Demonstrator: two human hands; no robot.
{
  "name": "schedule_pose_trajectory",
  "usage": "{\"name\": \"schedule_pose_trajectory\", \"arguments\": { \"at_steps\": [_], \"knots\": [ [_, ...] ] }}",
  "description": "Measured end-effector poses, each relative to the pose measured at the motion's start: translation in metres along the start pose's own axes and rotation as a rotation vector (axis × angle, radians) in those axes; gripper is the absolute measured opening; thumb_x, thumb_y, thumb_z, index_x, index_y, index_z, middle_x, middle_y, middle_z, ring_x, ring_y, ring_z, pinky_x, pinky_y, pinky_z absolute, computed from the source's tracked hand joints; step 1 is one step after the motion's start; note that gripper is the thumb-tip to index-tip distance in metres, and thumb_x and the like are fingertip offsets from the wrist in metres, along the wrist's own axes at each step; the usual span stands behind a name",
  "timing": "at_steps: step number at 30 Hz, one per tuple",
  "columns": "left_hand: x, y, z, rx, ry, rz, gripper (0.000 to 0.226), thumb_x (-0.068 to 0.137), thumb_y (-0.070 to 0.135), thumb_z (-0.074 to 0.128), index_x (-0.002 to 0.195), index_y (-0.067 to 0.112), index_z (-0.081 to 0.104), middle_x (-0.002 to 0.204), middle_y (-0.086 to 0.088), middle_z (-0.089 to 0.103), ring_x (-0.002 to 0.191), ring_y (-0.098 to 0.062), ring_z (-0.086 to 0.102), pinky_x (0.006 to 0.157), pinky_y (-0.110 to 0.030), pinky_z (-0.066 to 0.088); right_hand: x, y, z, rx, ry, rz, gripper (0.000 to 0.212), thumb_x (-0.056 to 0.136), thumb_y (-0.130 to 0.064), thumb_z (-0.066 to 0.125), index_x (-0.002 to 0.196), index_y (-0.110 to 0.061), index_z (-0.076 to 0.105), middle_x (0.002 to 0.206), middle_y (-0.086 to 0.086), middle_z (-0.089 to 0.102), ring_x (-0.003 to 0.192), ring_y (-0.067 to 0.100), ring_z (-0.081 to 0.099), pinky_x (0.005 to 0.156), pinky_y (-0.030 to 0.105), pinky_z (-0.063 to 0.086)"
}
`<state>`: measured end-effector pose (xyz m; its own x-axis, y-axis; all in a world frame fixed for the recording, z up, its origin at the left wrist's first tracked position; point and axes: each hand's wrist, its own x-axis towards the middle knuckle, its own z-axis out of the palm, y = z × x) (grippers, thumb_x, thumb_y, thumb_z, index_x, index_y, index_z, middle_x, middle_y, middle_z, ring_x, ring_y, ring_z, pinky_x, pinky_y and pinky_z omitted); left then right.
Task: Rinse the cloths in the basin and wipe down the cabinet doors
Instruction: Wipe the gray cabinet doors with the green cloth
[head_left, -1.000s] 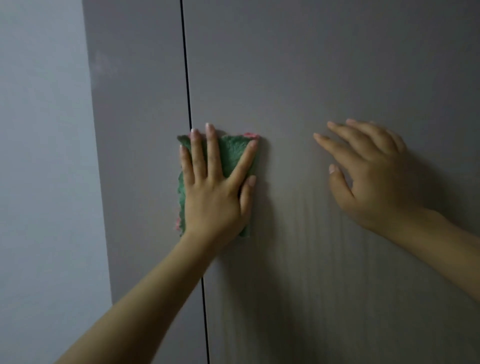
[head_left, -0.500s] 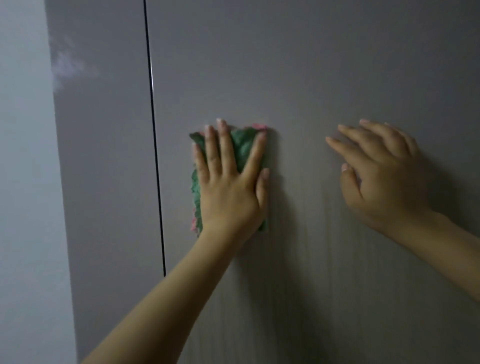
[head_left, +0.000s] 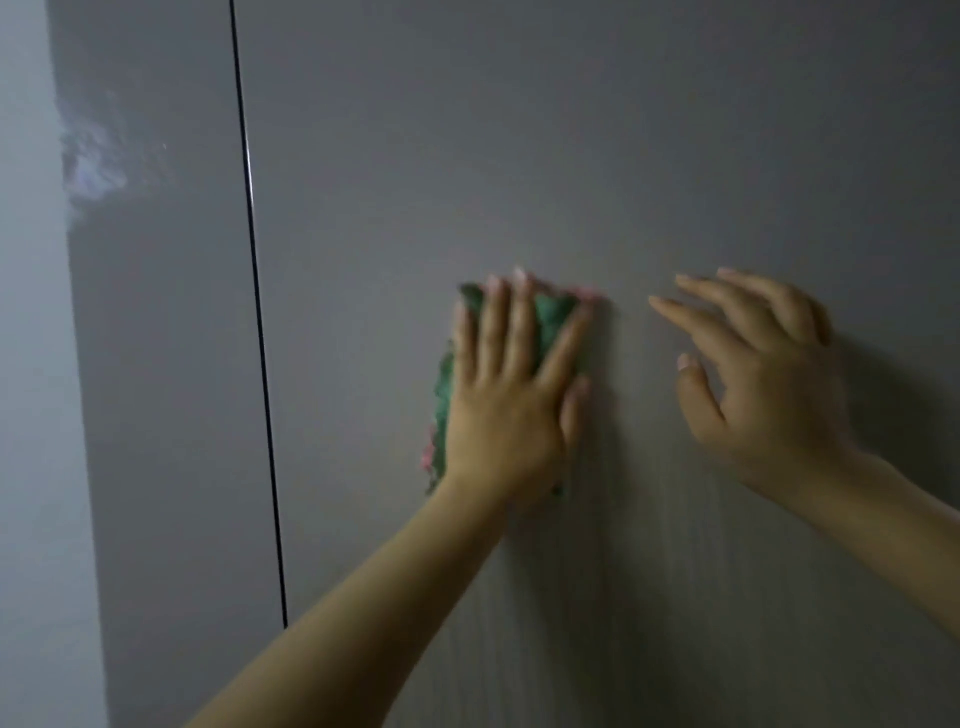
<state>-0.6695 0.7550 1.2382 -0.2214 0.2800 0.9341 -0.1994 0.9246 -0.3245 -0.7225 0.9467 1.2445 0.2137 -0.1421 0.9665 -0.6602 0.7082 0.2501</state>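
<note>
— Green terry, with a pink edge: that is the cloth (head_left: 550, 317) I see, pressed flat against the right-hand cabinet door (head_left: 519, 156). What do you make of my left hand (head_left: 506, 405)?

— I see it spread over the cloth, fingers (head_left: 493, 332) straight and fanned upward, palm bearing on the fabric. It grips nothing; it only presses. The cloth shows between the fingers and along the left side of the palm, with a bit of pink at the top right corner and at the lower left.

— And my right hand (head_left: 763, 384)?

— I see it just to the right of the cloth, apart from it, on the same door. Its fingers are loosely extended and point up and to the left, the thumb hanging below them. It holds nothing. Whether the fingertips actually touch the door, I cannot tell; the picture is blurred there.

— Where is the gap (head_left: 260, 364) between the doors?

— Well to the left of the cloth, a thin dark vertical line. Left of it stands the narrower left door (head_left: 171, 415), carrying a pale smeared reflection (head_left: 93, 156) near its upper left edge, and beyond it a lighter wall (head_left: 31, 415).
</note>
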Motion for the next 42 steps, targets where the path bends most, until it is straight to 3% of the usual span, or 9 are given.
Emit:
{"name": "schedule_pose_trajectory", "arguments": {
  "at_steps": [4,12,17,20,27,32,36,38,42],
  "knots": [
    [-0.023,0.002,-0.001,0.003,-0.045,0.221,0.053,0.098,0.043,0.036,0.147,0.025,0.035,0.155,-0.016,0.025,0.145,-0.033,0.017,0.119,-0.050,0.010,-0.009,0.009,-0.003,-0.018,-0.034,0.017,0.046,0.082,-0.019,0.046,0.123,-0.009,0.062,0.127,0.011,0.060,0.117,0.032,0.047,0.100,0.041,0.033],
    [0.072,-0.006,-0.005,0.040,0.038,-0.306,0.056,0.100,0.042,0.022,0.153,0.024,0.014,0.160,-0.013,0.005,0.148,-0.031,-0.002,0.119,-0.046,-0.005,-0.015,0.045,-0.011,-0.070,-0.076,0.089,0.050,0.084,-0.025,0.041,0.128,-0.007,0.058,0.128,0.011,0.058,0.119,0.032,0.045,0.100,0.044,0.034],
    [0.013,0.038,0.004,0.028,-0.032,0.091,0.054,0.098,0.041,0.032,0.146,0.019,0.037,0.156,-0.016,0.023,0.146,-0.033,0.014,0.119,-0.049,0.006,-0.019,0.051,-0.006,-0.077,-0.081,0.074,0.047,0.083,-0.023,0.043,0.124,-0.008,0.061,0.125,0.007,0.061,0.117,0.031,0.048,0.101,0.039,0.030],
    [0.005,0.031,0.004,0.046,-0.057,0.180,0.053,0.098,0.041,0.034,0.145,0.019,0.038,0.155,-0.015,0.026,0.145,-0.031,0.017,0.119,-0.048,0.008,-0.017,0.054,-0.007,-0.067,-0.070,0.064,0.045,0.081,-0.021,0.044,0.121,-0.009,0.063,0.123,0.006,0.062,0.115,0.031,0.050,0.103,0.040,0.028],
    [0.076,0.019,-0.001,0.073,0.012,-0.238,0.058,0.099,0.043,0.019,0.153,0.023,0.012,0.161,-0.011,0.004,0.148,-0.028,-0.003,0.120,-0.044,-0.005,-0.015,0.064,-0.009,0.074,-0.119,0.040,0.049,0.084,-0.021,0.038,0.124,-0.008,0.061,0.125,0.007,0.061,0.113,0.027,0.051,0.097,0.036,0.036],
    [-0.005,0.080,0.015,0.032,-0.066,0.138,0.055,0.097,0.041,0.033,0.145,0.016,0.038,0.155,-0.014,0.021,0.146,-0.032,0.014,0.118,-0.051,0.011,-0.016,0.070,-0.011,0.086,-0.193,0.018,0.052,0.084,-0.021,0.036,0.131,-0.009,0.056,0.132,0.006,0.057,0.119,0.028,0.049,0.100,0.037,0.036],
    [-0.012,0.067,0.014,0.050,-0.108,0.303,0.053,0.099,0.042,0.031,0.147,0.020,0.035,0.155,-0.010,0.022,0.146,-0.027,0.016,0.119,-0.048,0.010,-0.018,0.078,-0.012,0.064,-0.254,-0.036,0.056,0.083,-0.022,0.034,0.135,-0.009,0.051,0.136,0.009,0.053,0.122,0.027,0.044,0.102,0.035,0.030],
    [0.023,0.050,0.011,0.048,-0.034,0.172,0.054,0.098,0.041,0.030,0.146,0.018,0.038,0.155,-0.011,0.022,0.145,-0.028,0.016,0.119,-0.046,0.008,-0.016,0.082,-0.013,0.075,-0.260,-0.053,0.057,0.081,-0.022,0.036,0.134,-0.009,0.052,0.135,0.008,0.054,0.120,0.024,0.042,0.100,0.034,0.029],
    [0.085,0.047,0.009,0.054,0.006,-0.161,0.059,0.099,0.043,0.018,0.153,0.021,0.015,0.160,-0.010,0.007,0.148,-0.027,-0.001,0.120,-0.043,-0.005,-0.017,0.083,-0.012,0.102,-0.239,-0.056,0.057,0.081,-0.020,0.036,0.134,-0.009,0.053,0.134,0.008,0.055,0.120,0.023,0.041,0.099,0.035,0.030]
  ]
}}
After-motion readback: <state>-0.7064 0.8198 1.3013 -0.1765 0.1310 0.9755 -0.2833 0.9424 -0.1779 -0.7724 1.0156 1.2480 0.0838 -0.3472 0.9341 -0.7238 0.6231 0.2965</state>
